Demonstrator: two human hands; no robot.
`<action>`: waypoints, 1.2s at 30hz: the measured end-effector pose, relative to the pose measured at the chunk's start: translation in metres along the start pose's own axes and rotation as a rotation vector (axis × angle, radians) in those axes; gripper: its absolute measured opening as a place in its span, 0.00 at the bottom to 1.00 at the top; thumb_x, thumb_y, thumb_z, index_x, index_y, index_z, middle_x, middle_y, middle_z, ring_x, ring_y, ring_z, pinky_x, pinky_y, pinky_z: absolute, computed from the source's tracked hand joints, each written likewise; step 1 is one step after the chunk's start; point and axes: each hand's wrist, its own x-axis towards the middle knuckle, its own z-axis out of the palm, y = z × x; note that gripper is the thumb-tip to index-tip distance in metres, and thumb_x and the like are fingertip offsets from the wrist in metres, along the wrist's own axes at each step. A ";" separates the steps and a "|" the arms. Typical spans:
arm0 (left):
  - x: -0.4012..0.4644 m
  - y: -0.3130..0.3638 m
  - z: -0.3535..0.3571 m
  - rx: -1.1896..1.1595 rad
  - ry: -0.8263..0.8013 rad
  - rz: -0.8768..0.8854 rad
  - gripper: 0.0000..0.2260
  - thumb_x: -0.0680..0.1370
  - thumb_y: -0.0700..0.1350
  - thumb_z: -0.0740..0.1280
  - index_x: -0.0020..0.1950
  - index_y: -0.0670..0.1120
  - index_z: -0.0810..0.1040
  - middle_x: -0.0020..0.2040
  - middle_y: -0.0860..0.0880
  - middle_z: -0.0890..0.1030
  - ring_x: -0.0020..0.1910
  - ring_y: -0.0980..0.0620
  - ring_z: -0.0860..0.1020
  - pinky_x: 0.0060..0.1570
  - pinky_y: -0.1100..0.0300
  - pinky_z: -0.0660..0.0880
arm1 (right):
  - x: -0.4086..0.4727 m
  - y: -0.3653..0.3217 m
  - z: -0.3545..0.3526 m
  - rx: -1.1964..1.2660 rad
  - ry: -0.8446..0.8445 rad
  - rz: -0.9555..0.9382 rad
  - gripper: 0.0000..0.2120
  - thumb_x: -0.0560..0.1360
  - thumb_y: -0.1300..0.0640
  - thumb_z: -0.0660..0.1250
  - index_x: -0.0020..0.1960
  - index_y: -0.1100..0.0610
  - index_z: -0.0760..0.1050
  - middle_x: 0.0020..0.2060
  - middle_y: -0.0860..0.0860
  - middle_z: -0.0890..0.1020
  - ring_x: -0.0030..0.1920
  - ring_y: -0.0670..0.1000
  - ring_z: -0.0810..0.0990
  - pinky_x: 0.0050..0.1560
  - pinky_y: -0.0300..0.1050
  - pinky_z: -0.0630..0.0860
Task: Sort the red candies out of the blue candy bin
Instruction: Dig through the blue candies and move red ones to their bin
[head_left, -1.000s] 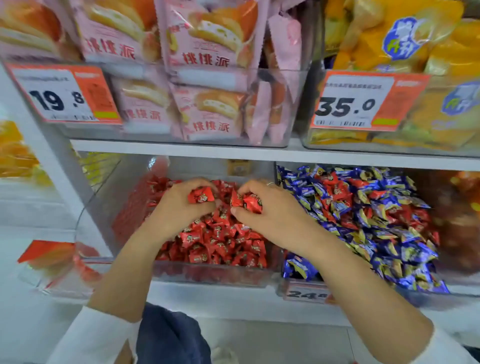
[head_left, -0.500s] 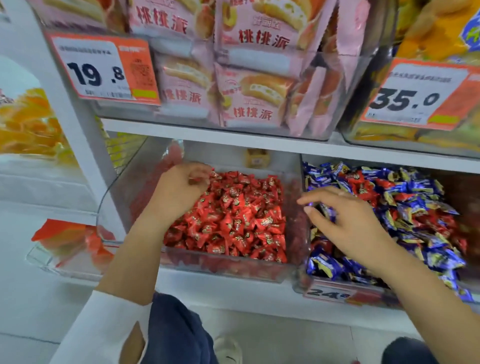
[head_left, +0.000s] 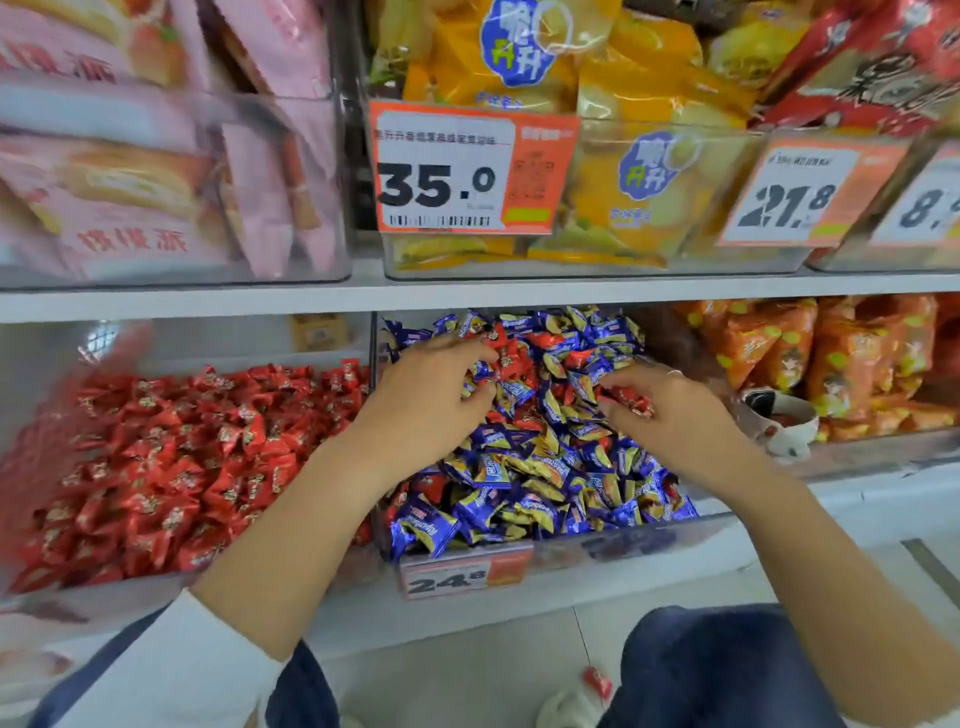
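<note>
Both hands dig in the blue candy bin (head_left: 649, 540): left hand (head_left: 423, 410) pinches red candies (head_left: 506, 358), right hand (head_left: 670, 410) grips one, culling strays.

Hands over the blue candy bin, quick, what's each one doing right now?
Left hand: fingers curled into the candies, grip on a red candy.
Right hand: pinching a red candy.

Blue-and-yellow candies (head_left: 540, 488) (red candies (head_left: 511, 358) mixed in); orange price tag (head_left: 470, 174).
</note>
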 end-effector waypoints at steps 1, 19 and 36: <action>0.011 0.004 0.007 0.035 -0.046 -0.016 0.21 0.79 0.50 0.63 0.71 0.50 0.68 0.70 0.48 0.69 0.67 0.47 0.68 0.65 0.56 0.64 | 0.005 0.008 -0.001 0.018 0.008 0.044 0.16 0.76 0.50 0.66 0.63 0.50 0.75 0.57 0.50 0.80 0.54 0.51 0.78 0.49 0.41 0.70; 0.091 0.002 0.067 0.310 -0.171 0.006 0.24 0.76 0.50 0.68 0.70 0.50 0.65 0.68 0.43 0.68 0.62 0.42 0.72 0.58 0.50 0.72 | 0.079 0.018 0.035 0.018 -0.010 -0.084 0.19 0.76 0.55 0.65 0.67 0.52 0.72 0.57 0.57 0.79 0.48 0.55 0.79 0.47 0.44 0.74; 0.061 -0.020 0.019 0.116 -0.068 -0.211 0.07 0.75 0.39 0.65 0.47 0.49 0.70 0.43 0.47 0.74 0.33 0.51 0.69 0.36 0.57 0.64 | 0.078 -0.004 0.037 0.252 0.100 -0.043 0.14 0.78 0.62 0.57 0.58 0.53 0.78 0.52 0.58 0.76 0.28 0.50 0.72 0.31 0.33 0.63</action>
